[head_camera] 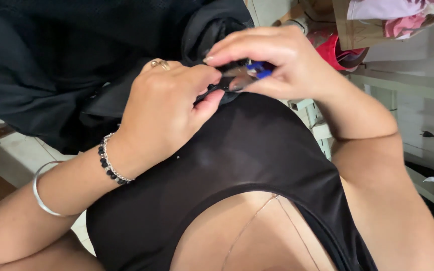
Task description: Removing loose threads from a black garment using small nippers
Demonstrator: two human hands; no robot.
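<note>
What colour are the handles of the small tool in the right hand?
Blue handles, seen in the head view, in the right hand.

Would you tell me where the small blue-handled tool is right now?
In the head view, upper centre: the blue-handled tool is pinched in the right hand, against the black fabric beside the left hand.

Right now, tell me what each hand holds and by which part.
Right hand grips a small blue-handled tool by its handle; left hand pinches the black fabric beside it.
</note>
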